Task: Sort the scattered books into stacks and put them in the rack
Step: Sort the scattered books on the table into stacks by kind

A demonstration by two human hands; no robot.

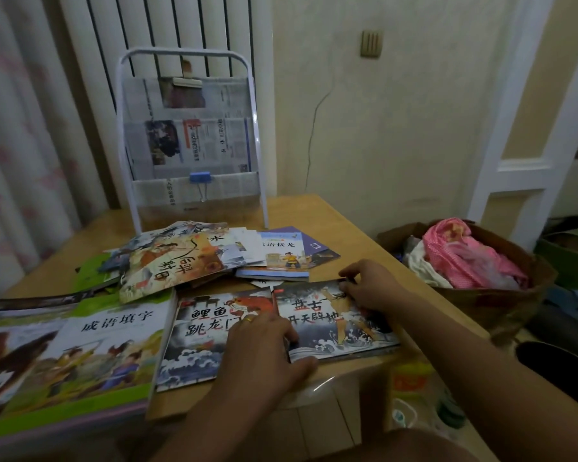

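**Both hands on the 盘古开天辟地 book**

Two thin picture books lie side by side at the table's near edge: 鲤鱼跳龙门 and, to its right, 盘古开天辟地. The left hand pinches the latter's lower left corner, thumb under the edge. The right hand, fingers curled, grips its upper right corner. A green 成语填字 stack sits left; scattered books lie just beyond the hands, before the white rack.

Bare forearms; seemingly gold ring
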